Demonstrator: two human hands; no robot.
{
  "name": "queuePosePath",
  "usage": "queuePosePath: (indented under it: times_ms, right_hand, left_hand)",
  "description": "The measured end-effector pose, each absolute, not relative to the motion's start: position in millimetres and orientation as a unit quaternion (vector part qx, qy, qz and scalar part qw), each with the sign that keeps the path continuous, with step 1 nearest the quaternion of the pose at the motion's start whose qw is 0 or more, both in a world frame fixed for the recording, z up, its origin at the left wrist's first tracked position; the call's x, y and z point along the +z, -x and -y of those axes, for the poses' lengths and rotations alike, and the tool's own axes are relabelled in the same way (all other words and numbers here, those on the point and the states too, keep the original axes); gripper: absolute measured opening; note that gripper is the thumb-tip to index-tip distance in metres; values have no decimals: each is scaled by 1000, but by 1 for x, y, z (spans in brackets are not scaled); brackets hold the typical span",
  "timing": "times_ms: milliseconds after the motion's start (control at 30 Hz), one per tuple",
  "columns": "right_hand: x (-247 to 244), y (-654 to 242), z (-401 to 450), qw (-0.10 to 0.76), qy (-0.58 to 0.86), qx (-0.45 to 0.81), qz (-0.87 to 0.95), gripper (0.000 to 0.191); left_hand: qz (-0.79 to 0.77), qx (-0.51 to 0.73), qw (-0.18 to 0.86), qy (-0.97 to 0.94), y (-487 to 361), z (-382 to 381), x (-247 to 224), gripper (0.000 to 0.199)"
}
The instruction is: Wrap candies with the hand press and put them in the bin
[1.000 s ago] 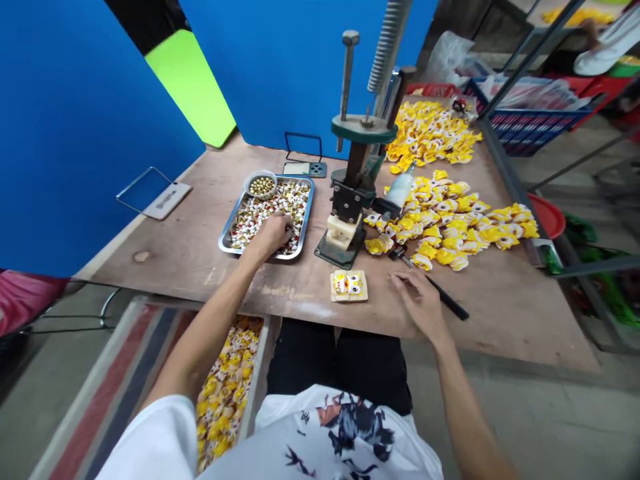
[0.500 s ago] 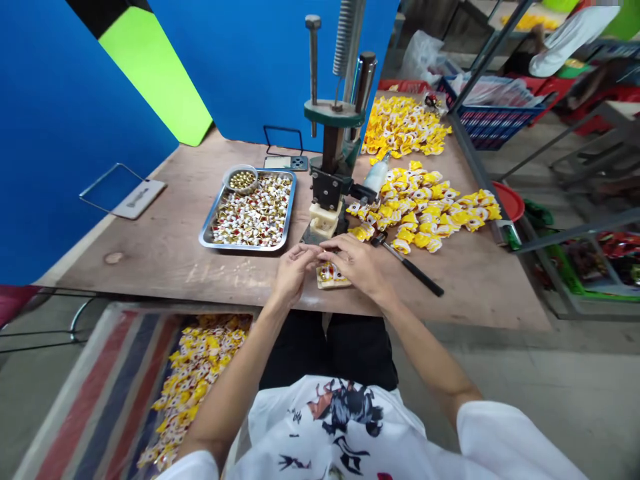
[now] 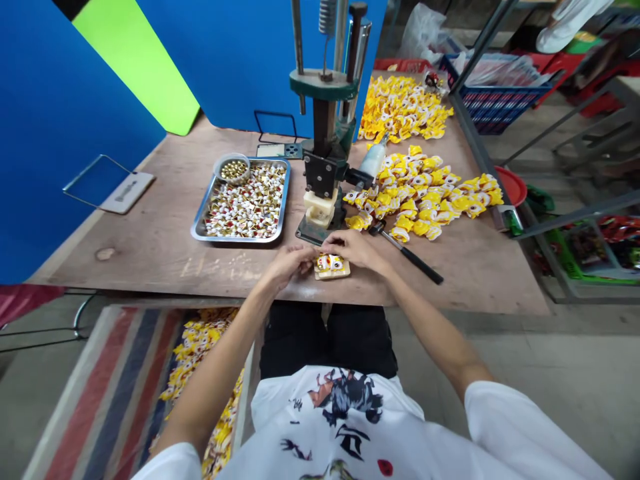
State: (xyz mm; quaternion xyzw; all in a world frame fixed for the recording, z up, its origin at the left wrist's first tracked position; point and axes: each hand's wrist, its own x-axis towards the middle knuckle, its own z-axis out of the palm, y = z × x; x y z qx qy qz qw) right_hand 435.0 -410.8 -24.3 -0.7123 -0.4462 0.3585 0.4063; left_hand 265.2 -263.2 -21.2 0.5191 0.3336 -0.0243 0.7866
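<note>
A small yellow and white plastic animal-shaped piece (image 3: 330, 264) lies in a cream-coloured holder block (image 3: 334, 275) near the table's front edge. My left hand (image 3: 290, 265) is at the block's left side with its fingers curled together; whatever they pinch is too small to make out. From behind and the right, my right hand (image 3: 355, 247) reaches over the piece, its closed fingertips at the piece's far edge and close to the left fingers. Just beyond stands a hand press (image 3: 320, 177) with a cream fixture (image 3: 319, 208) under its head.
Left of the press is a metal tray (image 3: 195, 227) of small white, gold and red parts, with a tub of gold beads (image 3: 234, 169). Yellow pieces (image 3: 420, 190) are heaped right, beside a hammer (image 3: 410, 257) and a bottle (image 3: 374, 160). More fill a bag (image 3: 125, 373) below.
My hands have drawn slightly apart, the left one moving left and down, uncovering more of the yellow piece in the block. The camera view has shifted a little.
</note>
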Motion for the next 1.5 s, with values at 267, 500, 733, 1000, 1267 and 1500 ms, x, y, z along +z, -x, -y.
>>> queuePosePath:
  times_ms: [267,500,733,1000,1267,1500]
  right_hand:
    - [-5,-439,428,392,739,272,475,28]
    - [1,-462,545,146,923,-50,351,35]
    - [-24,-470,563,63,913,-5,403,29]
    - [3,-428,569,263,848,125,443,39]
    - [16,-398,515,347,816,27,462,52]
    - [17,-413,524,347,824,28,447,52]
  left_hand:
    - [-367,-9,807,-462,-273,266,-20,26]
    - [-383,63,813,-434,-269,284,-23,34]
    - [-385,81,805,-443,-269,286,-24,35]
    - [-381,81,808,-442,-270,286,-27,34]
    - [-369,92,813,-441,-270,287,-31,29]
    - [-348,81,819,-449,-269,286,-35,32]
